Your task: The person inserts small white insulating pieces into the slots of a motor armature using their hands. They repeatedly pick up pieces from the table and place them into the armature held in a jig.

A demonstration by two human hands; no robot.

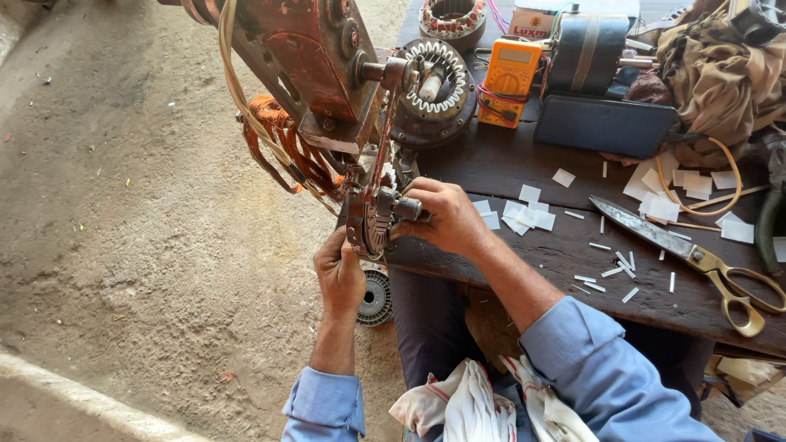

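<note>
Rusty red-brown winding machine (303, 49), bright orange copper wire (282, 135), yellow-orange multimeter (509, 80), gold-handled scissors (696, 255), white paper bits (524, 214) on the dark brown table (524, 164), light blue sleeves (598, 368).

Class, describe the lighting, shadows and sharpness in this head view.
Head view: soft daylight, no glare; the wooden table looks dark, with faint shadows under the scissors; both hands, left and right, are sharp; straight edges bow slightly near the frame borders.
</note>
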